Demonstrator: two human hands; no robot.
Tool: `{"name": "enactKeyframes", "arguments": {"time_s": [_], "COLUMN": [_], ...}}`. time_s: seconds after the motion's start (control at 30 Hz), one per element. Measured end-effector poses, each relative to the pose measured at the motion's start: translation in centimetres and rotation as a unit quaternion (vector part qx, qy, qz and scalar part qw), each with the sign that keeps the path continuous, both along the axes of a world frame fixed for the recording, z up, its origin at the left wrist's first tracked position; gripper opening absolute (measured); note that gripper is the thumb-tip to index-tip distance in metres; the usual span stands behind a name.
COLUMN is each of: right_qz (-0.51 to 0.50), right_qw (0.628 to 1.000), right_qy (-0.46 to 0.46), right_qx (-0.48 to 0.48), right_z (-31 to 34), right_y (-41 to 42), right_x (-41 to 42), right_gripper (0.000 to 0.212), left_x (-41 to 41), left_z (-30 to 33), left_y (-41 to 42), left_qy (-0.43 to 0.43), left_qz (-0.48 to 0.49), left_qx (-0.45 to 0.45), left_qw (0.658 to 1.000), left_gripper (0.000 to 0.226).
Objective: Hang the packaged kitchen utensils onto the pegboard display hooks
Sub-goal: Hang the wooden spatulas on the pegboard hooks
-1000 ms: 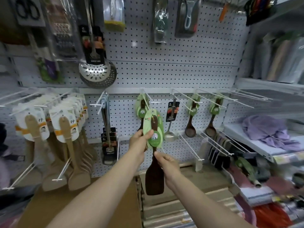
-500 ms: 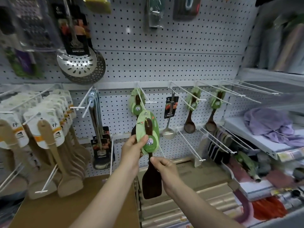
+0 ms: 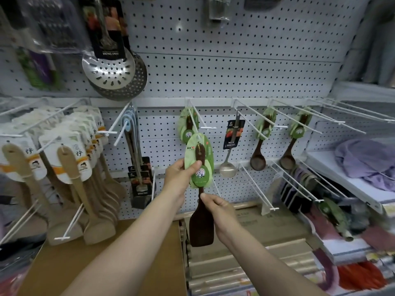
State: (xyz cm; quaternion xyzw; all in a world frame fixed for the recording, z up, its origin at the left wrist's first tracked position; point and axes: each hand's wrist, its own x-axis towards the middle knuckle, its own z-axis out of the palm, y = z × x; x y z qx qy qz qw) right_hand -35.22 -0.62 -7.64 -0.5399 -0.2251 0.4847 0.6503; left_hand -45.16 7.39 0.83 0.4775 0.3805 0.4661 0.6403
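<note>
Threading the hole at the top of the green oval card [image 3: 199,162] onto the white wire hook [image 3: 197,121] is the step in hand, as I judge it. Both hands hold the dark brown wooden spatula [image 3: 201,223] in front of the white pegboard [image 3: 224,67]. The left hand [image 3: 180,175] pinches the card's edge, thumb across its face; the right hand [image 3: 218,207] pinches the thin handle just under the card. To do it well, lift toward 12 o'clock until the hole meets the hook's tip, then push straight back along the wire, keeping the card square to it. The spatula's long axis runs upright, blade pointing to 6 o'clock, card end to 12. A matching carded utensil [image 3: 188,126] already hangs on that hook, just above.
</note>
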Motion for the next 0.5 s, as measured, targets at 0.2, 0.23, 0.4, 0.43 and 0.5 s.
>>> {"name": "enactKeyframes", "arguments": {"time_s": [0.2,0.23,0.4,0.43,0.5], "right_qz": [-0.026,-0.032,-0.050,-0.052,-0.053], "right_qw": [0.999,0.998,0.997,0.997,0.997], "right_qy": [-0.034,-0.034,-0.043,-0.046,-0.047], "right_qx": [-0.026,-0.032,-0.039,-0.040,-0.043], "right_z": [0.7,0.8,1.5,1.6,1.8], "right_y": [3.5,4.2,7.3,7.9,9.0], "right_x": [0.3,0.4,0.9,1.0,1.4], "right_gripper": [0.019,0.019,0.015,0.015,0.011], "left_x": [0.6,0.8,2.0,2.2,2.8], "left_z": [0.1,0.1,-0.1,-0.2,-0.4], "left_y": [3.0,3.5,6.4,7.1,8.4], "left_qy": [0.008,0.005,-0.011,-0.014,-0.017], "left_qz": [0.005,0.005,0.018,0.019,0.021], "left_qx": [-0.008,-0.010,-0.024,-0.024,-0.021], "left_qw": [1.000,1.000,0.999,0.999,0.999], "left_gripper": [0.019,0.019,0.015,0.015,0.012]}}
